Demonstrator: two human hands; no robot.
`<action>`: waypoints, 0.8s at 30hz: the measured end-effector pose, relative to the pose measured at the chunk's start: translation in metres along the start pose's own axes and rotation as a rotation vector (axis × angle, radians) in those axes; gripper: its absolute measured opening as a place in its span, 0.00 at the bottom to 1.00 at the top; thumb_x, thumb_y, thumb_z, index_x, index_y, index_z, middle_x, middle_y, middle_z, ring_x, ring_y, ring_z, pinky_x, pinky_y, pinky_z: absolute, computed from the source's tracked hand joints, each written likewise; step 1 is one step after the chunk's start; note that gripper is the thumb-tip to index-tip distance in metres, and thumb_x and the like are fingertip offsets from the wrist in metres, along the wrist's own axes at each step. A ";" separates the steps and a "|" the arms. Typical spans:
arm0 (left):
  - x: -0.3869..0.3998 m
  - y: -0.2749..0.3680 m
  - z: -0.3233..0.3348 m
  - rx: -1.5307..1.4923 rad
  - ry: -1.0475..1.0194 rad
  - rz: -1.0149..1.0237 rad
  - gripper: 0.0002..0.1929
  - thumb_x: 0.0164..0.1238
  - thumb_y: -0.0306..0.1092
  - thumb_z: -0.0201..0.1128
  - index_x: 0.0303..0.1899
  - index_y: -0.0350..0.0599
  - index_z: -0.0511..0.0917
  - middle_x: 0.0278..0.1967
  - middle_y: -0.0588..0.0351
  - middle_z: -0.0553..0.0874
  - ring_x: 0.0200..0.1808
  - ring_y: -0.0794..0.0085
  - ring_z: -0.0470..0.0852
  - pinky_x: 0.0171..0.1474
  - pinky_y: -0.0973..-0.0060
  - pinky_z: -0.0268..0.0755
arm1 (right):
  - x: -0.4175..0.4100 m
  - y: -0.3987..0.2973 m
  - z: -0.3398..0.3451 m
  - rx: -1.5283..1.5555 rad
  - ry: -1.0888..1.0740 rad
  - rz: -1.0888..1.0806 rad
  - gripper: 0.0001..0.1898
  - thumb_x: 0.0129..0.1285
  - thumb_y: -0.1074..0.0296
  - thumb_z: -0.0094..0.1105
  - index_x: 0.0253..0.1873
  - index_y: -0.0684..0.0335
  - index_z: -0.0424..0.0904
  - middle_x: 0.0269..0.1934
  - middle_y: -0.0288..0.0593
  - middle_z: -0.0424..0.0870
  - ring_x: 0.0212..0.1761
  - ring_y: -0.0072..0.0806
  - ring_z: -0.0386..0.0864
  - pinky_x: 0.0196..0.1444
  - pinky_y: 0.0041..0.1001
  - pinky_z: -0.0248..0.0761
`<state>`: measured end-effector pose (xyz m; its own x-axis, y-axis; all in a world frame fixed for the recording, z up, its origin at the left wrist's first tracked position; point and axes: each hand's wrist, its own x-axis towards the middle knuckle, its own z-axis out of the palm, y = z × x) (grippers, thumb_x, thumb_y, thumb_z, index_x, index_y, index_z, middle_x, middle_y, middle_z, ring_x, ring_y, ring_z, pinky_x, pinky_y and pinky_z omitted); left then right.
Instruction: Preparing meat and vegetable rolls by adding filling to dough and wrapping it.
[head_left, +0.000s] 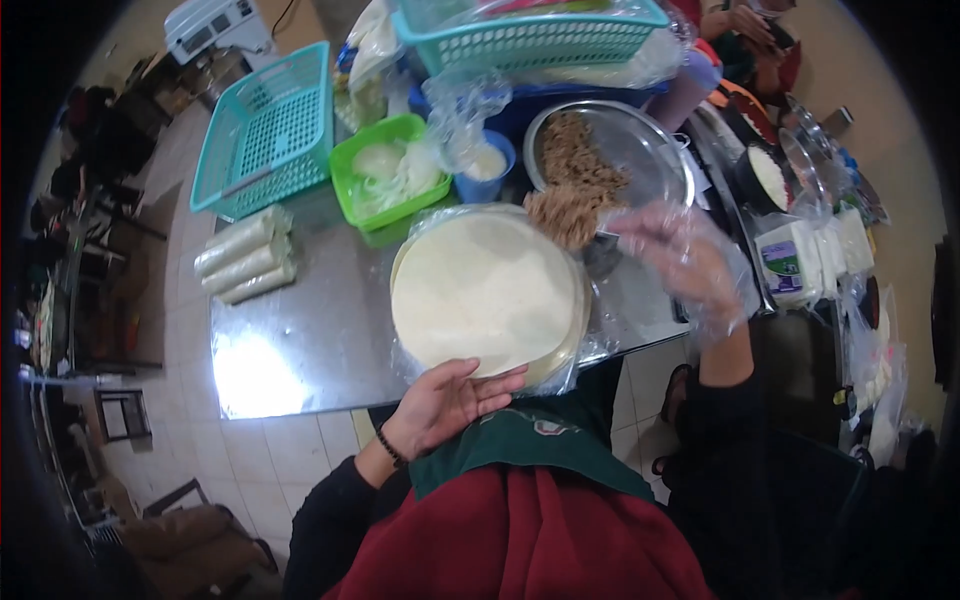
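A stack of round, thin dough wrappers (484, 289) lies on clear plastic at the metal table's front edge. My left hand (454, 401), bare and palm up, touches the near rim of the top wrapper. Above the table to the right, my right hand (671, 251) wears a clear plastic glove and grips the handle of a spoon. The spoon's bowl is hidden under a heap of brown shredded filling (566, 216), held between the wrappers and a round steel bowl (660, 154). More of this brown filling (577, 150) lies in that bowl.
Wrapped white rolls (247, 255) lie at left on the metal table (322, 337). Behind stand a turquoise basket (262, 139), a green container (390, 176) with pale contents, a blue cup (484, 176) and another turquoise basket (532, 41). Another person's hands (750, 30) show at top right.
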<state>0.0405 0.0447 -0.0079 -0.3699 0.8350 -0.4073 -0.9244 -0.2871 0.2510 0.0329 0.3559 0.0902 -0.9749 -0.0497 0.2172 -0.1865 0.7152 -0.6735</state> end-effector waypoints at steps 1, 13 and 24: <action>0.001 0.001 0.002 0.024 -0.010 0.001 0.27 0.74 0.37 0.47 0.67 0.28 0.57 0.63 0.36 0.72 0.61 0.60 0.77 0.61 0.68 0.72 | -0.007 -0.003 0.013 0.013 -0.016 -0.001 0.10 0.61 0.71 0.61 0.46 0.67 0.85 0.38 0.46 0.84 0.37 0.27 0.81 0.40 0.26 0.73; 0.001 0.000 0.001 -0.102 -0.059 -0.010 0.32 0.71 0.37 0.50 0.70 0.28 0.50 0.65 0.29 0.67 0.64 0.51 0.73 0.64 0.62 0.70 | -0.071 -0.007 0.095 -0.725 -0.002 -0.517 0.20 0.51 0.70 0.58 0.53 0.58 0.80 0.30 0.35 0.74 0.33 0.28 0.76 0.38 0.31 0.70; 0.003 0.000 -0.005 -0.106 -0.136 -0.015 0.32 0.72 0.37 0.49 0.69 0.26 0.51 0.66 0.31 0.66 0.67 0.50 0.70 0.66 0.61 0.68 | -0.071 -0.031 0.083 -0.538 -0.129 -0.374 0.22 0.50 0.72 0.59 0.54 0.59 0.79 0.31 0.37 0.75 0.32 0.32 0.78 0.35 0.32 0.71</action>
<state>0.0387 0.0448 -0.0130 -0.3466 0.8935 -0.2856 -0.9370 -0.3159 0.1488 0.0982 0.2790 0.0371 -0.8694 -0.4209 0.2589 -0.4605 0.8801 -0.1157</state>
